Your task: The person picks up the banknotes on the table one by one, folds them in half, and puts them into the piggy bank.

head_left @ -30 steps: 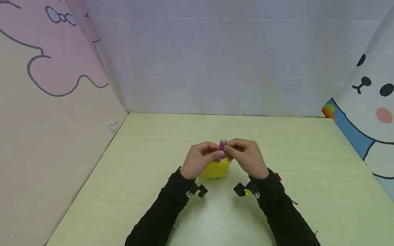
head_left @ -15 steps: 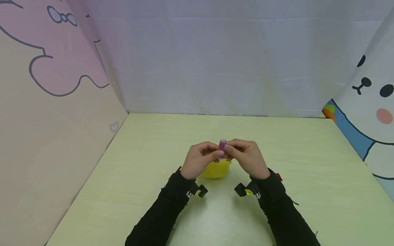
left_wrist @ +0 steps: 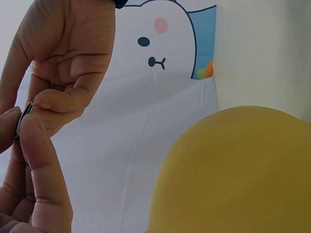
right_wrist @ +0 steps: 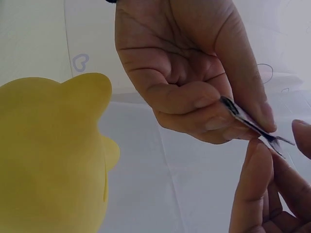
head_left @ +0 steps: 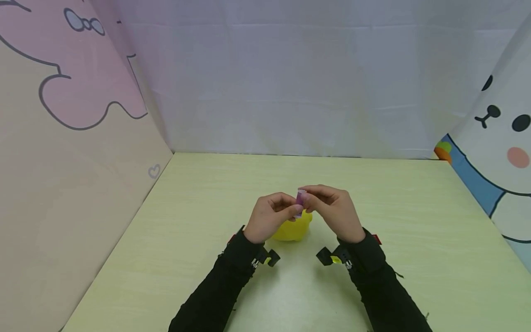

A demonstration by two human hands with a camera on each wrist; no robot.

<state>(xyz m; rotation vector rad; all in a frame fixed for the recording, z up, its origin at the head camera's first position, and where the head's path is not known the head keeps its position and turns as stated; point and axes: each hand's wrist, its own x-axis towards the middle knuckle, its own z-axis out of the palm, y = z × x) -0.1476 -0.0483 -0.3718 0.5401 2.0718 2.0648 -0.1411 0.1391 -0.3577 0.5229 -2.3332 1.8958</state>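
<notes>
Both hands meet over the table around a small folded purple paper (head_left: 299, 197), banknote-like in colour. My left hand (head_left: 271, 216) pinches it between thumb and index finger. My right hand (head_left: 335, 210) has its thumb and index finger at the other side, the index finger near the top edge. In the right wrist view the folded paper (right_wrist: 243, 119) shows as a thin edge whose layers fork apart near the right fingertips. Just below the hands stands a glossy yellow rounded figure (head_left: 292, 230) with an ear-like bump, partly hidden by the left hand in the head view.
The pale yellow-green table (head_left: 207, 184) reaches back to a white curtain (head_left: 265, 92). Printed cartoon sheets hang at the left (head_left: 83, 92) and right (head_left: 498, 147). Black sleeves carry small wrist cameras (head_left: 327, 257) on the inner sides.
My right index finger and thumb have shifted up slightly along the purple paper. The paper is tilted a little more. The left hand and the yellow figure stay almost in place.
</notes>
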